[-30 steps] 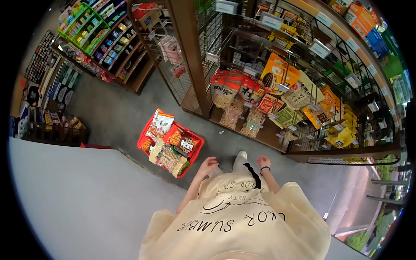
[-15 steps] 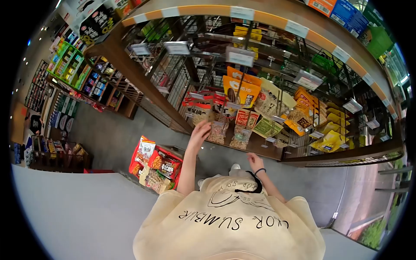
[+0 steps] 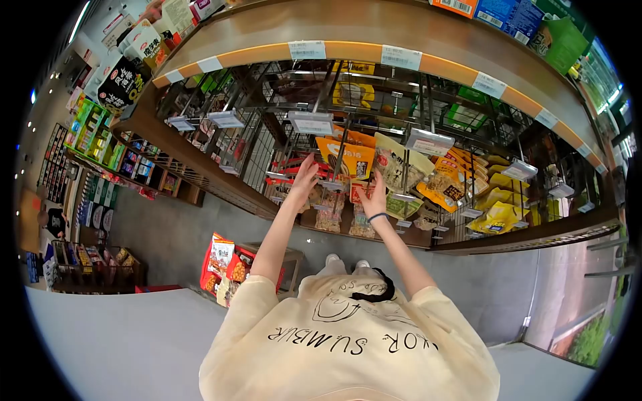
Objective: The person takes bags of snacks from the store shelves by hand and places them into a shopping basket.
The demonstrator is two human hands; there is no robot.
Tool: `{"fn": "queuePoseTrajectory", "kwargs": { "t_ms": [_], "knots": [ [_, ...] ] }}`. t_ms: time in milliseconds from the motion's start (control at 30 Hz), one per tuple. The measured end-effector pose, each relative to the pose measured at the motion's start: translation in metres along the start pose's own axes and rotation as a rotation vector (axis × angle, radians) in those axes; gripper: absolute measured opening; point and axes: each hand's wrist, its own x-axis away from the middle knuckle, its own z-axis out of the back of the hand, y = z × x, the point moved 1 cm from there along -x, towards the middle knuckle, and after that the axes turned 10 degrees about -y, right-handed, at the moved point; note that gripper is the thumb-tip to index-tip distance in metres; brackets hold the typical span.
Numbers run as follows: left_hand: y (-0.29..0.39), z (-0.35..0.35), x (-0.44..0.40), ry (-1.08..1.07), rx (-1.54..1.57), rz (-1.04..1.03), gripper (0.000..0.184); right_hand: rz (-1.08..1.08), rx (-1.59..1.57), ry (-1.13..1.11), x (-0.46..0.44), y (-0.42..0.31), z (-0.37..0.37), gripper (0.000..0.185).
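Both of my hands are raised at the hanging snack packs on the shelf. My left hand (image 3: 305,177) has its fingers apart at the left side of an orange pack (image 3: 348,157), beside some red packs (image 3: 284,175). On that pack's lower right is my right hand (image 3: 373,194), fingers spread, with a dark band on the wrist. Whether either hand touches the orange pack cannot be made out. A cream pack (image 3: 400,164) hangs just right of it, then orange-yellow packs (image 3: 447,184) and yellow packs (image 3: 496,217).
A red basket (image 3: 208,257) with snack packs is on the left, next to a small stool (image 3: 291,264). Price tags (image 3: 311,123) stick out on hooks above the packs. The brown shelf top (image 3: 348,30) runs across overhead. More shelving (image 3: 100,134) stands at the far left.
My right hand has risen from near my body to the orange pack. My left hand has moved up beside that pack. The view has shifted closer to the shelf, and the basket sits partly behind my arm.
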Motion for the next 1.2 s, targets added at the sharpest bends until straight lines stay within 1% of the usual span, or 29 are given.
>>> {"fn": "queuePoseTrajectory", "kwargs": {
  "t_ms": [67,100,167,200,233,267,300,333,400,433,500,533,567,600,633,667,700,733,767,800,833,867,900,933,1000,1133,1200],
  "knots": [
    [0.006,0.001,-0.009,-0.031,-0.074,0.011,0.061,-0.019,0.033,-0.048,-0.012,0.002,-0.006,0.062],
    [0.009,0.003,-0.013,-0.034,-0.075,0.014,0.061,-0.023,0.033,-0.045,-0.016,0.004,-0.008,0.062],
    [0.012,0.005,-0.019,-0.118,-0.118,0.024,0.063,0.01,0.082,-0.048,-0.02,0.011,-0.013,0.062],
    [0.012,0.007,-0.02,-0.124,-0.116,0.026,0.063,0.007,0.075,-0.032,-0.022,0.014,-0.015,0.058],
    [0.012,0.008,-0.023,-0.163,-0.139,0.104,0.065,0.005,0.079,-0.023,-0.025,0.018,-0.016,0.058],
    [0.012,0.009,-0.025,-0.203,-0.165,0.185,0.066,-0.018,0.116,-0.027,-0.026,0.023,-0.017,0.053],
    [0.013,0.009,-0.026,-0.212,-0.165,0.186,0.066,-0.041,0.153,-0.032,-0.028,0.024,-0.017,0.047],
    [0.012,0.01,-0.026,-0.2,-0.208,0.191,0.065,-0.045,0.157,-0.027,-0.029,0.024,-0.016,0.047],
    [0.008,0.012,-0.026,-0.194,-0.245,0.194,0.064,-0.087,0.147,-0.049,-0.031,0.024,-0.015,0.035],
    [0.006,0.014,-0.026,-0.223,-0.266,0.155,0.06,-0.09,0.154,-0.047,-0.032,0.022,-0.013,0.035],
    [-0.003,0.017,-0.028,-0.258,-0.285,0.116,0.057,-0.243,0.02,-0.232,-0.034,0.021,-0.012,0.029],
    [-0.009,0.019,-0.028,-0.219,-0.285,0.153,0.053,-0.15,0.052,-0.154,-0.034,0.03,-0.018,0.031],
    [-0.013,0.022,-0.029,-0.179,-0.287,0.189,0.05,-0.153,0.054,-0.151,-0.035,0.041,-0.024,0.031],
    [-0.013,0.019,-0.025,-0.182,-0.284,0.191,0.05,-0.09,-0.129,-0.121,-0.035,0.042,-0.027,0.031],
    [-0.013,0.016,-0.02,-0.097,-0.261,0.207,0.045,-0.026,-0.311,-0.092,-0.033,0.044,-0.029,0.03],
    [-0.011,0.015,-0.016,-0.011,-0.239,0.221,0.041,-0.027,-0.309,-0.096,-0.033,0.046,-0.03,0.03],
    [-0.02,0.018,-0.017,-0.007,-0.235,0.224,0.041,-0.05,-0.396,-0.115,-0.03,0.044,-0.03,0.028],
    [-0.031,0.023,-0.019,-0.046,-0.165,0.167,0.037,-0.073,-0.484,-0.133,-0.028,0.043,-0.031,0.027],
    [-0.041,0.028,-0.022,-0.084,-0.098,0.107,0.033,-0.075,-0.484,-0.137,-0.027,0.041,-0.032,0.027],
    [-0.04,0.025,-0.017,-0.092,-0.015,0.051,0.027,-0.11,-0.556,-0.135,-0.024,0.041,-0.033,0.024],
    [-0.035,0.02,-0.009,-0.09,-0.014,0.056,0.027,-0.146,-0.628,-0.132,-0.021,0.038,-0.033,0.022],
    [-0.03,0.016,-0.002,-0.035,-0.009,0.046,0.025,-0.207,-0.623,-0.159,-0.017,0.036,-0.032,0.021],
    [-0.028,0.014,0.004,0.02,-0.004,0.036,0.023,-0.212,-0.625,-0.159,-0.014,0.032,-0.033,0.021],
    [-0.028,0.013,0.007,0.02,-0.005,0.04,0.023,-0.223,-0.642,-0.133,-0.01,0.029,-0.034,0.022],
    [-0.027,0.012,0.014,0.056,-0.036,-0.088,0.021,-0.24,-0.66,-0.105,-0.002,0.022,-0.035,0.022],
    [-0.027,0.009,0.031,0.062,0.002,-0.049,0.021,-0.244,-0.639,-0.088,0.016,0.006,-0.032,0.021],
    [-0.028,0.007,0.041,0.133,-0.009,-0.008,0.02,-0.293,-0.617,-0.106,0.025,-0.003,-0.028,0.021]
  ]
}}
